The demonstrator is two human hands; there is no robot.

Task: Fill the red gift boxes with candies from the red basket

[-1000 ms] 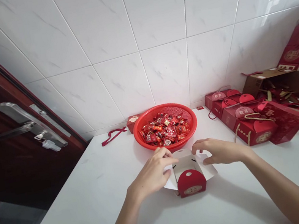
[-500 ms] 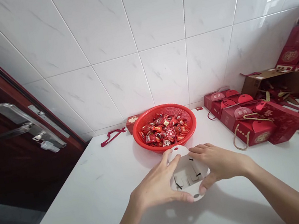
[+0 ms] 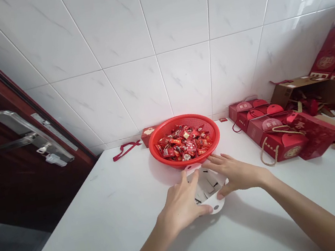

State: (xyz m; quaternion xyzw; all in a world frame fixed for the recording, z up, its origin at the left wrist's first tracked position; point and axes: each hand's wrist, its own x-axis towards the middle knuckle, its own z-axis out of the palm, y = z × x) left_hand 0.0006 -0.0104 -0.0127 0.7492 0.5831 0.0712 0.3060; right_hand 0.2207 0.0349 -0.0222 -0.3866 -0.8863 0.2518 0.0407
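Your left hand and right hand are apart from each other, clamped on opposite sides of the small box, which lies between them, mouth up. Your spread fingers likely brace its walls and give the two round-ended flaps support. You can't tell whether its base touches the desk. Just beyond your hands sits the red basket of sweets, probably so close for easy reach; the red gift boxes stand off to the right.

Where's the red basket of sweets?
The red basket is in the middle of the head view, just beyond the left hand and right of the small red box.
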